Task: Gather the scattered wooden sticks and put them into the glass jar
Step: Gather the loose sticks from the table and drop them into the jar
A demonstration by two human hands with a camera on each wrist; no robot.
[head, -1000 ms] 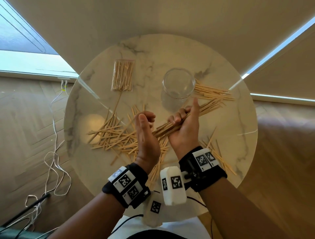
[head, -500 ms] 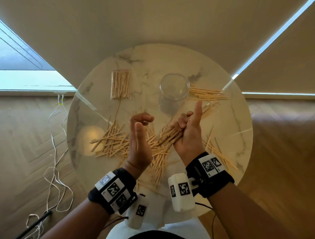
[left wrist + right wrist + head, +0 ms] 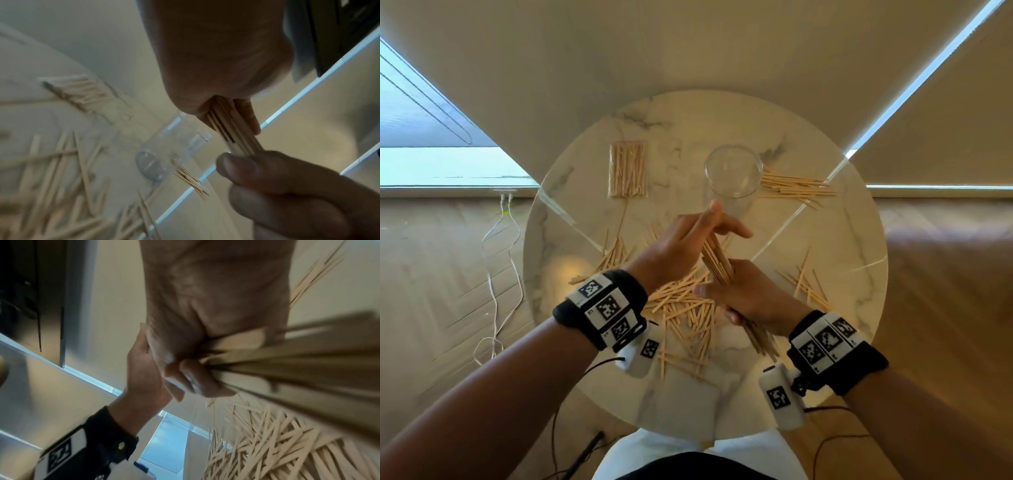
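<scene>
An empty glass jar point(image 3: 732, 171) stands upright at the far middle of the round marble table point(image 3: 859, 308). My right hand point(image 3: 750, 298) grips a thick bundle of wooden sticks point(image 3: 717, 260) around its middle, above the table. My left hand point(image 3: 688, 236) holds the bundle's upper end between thumb and fingers, just in front of the jar. In the left wrist view the bundle point(image 3: 232, 129) comes out of my left hand toward the right hand's fingers point(image 3: 287, 194). Many loose sticks point(image 3: 681, 308) lie scattered beneath both hands.
A wrapped packet of sticks point(image 3: 627, 170) lies left of the jar. More sticks point(image 3: 794, 185) fan out right of the jar, and a few more point(image 3: 808, 287) lie near the right edge. White cables point(image 3: 500, 274) trail over the wooden floor on the left.
The bundle has swung from slanting right to pointing toward the jar. My right hand has turned back-up on it, and my left hand has moved in and taken its upper end.
</scene>
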